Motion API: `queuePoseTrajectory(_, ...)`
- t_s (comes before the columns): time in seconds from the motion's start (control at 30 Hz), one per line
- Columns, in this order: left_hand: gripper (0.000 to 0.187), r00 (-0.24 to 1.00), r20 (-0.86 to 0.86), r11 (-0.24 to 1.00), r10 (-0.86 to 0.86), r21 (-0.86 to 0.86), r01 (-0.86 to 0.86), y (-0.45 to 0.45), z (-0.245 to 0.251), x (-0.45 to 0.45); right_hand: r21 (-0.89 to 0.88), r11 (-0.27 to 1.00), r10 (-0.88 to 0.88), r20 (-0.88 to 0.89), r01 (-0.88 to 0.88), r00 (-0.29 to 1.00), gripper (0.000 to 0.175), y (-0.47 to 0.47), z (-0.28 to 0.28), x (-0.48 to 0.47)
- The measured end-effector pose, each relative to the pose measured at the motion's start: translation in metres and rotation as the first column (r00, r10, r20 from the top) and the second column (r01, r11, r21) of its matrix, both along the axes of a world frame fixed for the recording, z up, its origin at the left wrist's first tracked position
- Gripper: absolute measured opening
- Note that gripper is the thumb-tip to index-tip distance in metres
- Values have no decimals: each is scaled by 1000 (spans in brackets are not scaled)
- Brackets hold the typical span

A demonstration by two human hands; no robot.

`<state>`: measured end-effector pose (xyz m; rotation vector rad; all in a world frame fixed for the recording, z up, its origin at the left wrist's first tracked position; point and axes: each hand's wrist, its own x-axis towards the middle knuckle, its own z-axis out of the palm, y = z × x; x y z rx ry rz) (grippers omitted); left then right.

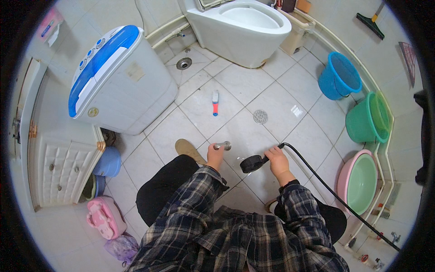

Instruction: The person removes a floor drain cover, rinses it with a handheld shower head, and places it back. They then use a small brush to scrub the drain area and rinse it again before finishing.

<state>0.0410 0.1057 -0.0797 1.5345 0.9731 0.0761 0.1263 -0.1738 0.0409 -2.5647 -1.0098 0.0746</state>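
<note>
My left hand [215,157] grips a small metal cylinder with a flared round end [224,146], perhaps a drain fitting. In my right hand [277,160] is a black handheld shower head [252,164], its round face tilted down toward the wet tiles. A black hose [323,184] runs from its handle to the lower right, toward the wall taps. Ahead of my hands, a brush [215,103] with a red and blue handle and pale bristles lies on the tiled floor [234,89]. A round perforated floor drain cover [260,116] sits right of the brush.
A washing machine [136,88] stands at left, a white toilet [241,40] at the back. Near the toilet is an uncovered floor drain [184,63]. Along the right wall are a blue bucket [328,83], a green bucket [357,122] and a pink-rimmed basin [343,180].
</note>
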Motion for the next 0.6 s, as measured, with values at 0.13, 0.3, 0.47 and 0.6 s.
queuePoseTrajectory(0.13,47,999,-1,999,-32,-21,32,0,7,5,3,999,-32,-67,32,997,25,0,6,6)
queuePoseTrajectory(0.3,53,999,-24,999,40,-34,-41,-1,5,10,-19,997,-76,-42,75,996,24,0,8,11)
queuePoseTrajectory(0.47,51,1000,-19,1000,-15,1,15,-2,4,12,40,992,-116,-42,118,992,24,-1,7,16)
queuePoseTrajectory(0.6,53,999,-36,999,31,20,-31,-1,1,16,55,984,-165,-56,168,985,24,-2,7,25)
